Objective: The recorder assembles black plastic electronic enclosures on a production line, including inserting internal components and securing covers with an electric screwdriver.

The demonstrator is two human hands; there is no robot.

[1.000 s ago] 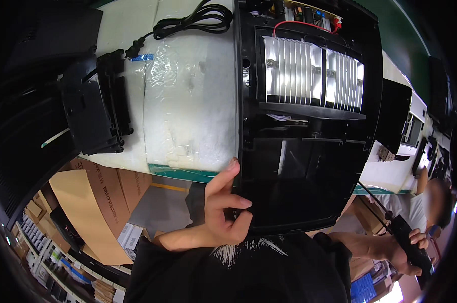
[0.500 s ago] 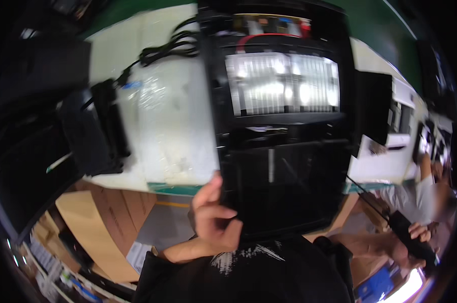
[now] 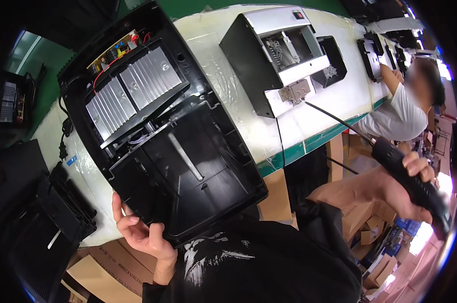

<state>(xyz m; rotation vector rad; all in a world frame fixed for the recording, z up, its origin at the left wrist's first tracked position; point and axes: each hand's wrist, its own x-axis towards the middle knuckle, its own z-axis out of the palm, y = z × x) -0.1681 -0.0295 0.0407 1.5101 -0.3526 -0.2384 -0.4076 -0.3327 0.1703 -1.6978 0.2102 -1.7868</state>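
Black screwdriver [image 3: 390,154] swinging up to the feeder box [image 3: 251,65]

Since the earlier frames, the tool's handle is rising beside us, and its thin shaft [image 3: 334,117] is now pointing at the small metal block [image 3: 295,92] on the feeder box's near side. We are seeing the tip line up with that block, though we are not managing to tell whether it is touching. Our view is also turning rightward, so the black housing [image 3: 213,166] is now sitting left of centre and tilted, lying open on the bench [image 3: 208,45] with its finned metal heat sink [image 3: 152,78] facing up.

Our right hand [image 3: 397,194] is clamping firmly around the screwdriver's handle. Our left hand [image 3: 145,235] is staying by the housing's near left edge, fingers bent and spaced apart; whether it is gripping that edge, we are not able to tell.

For the work, we are judging this as attention shifting from the housing to the feeder box, with the left hand keeping its place at the housing. Farther right, a co-worker's pale sleeve [image 3: 402,113] is showing.
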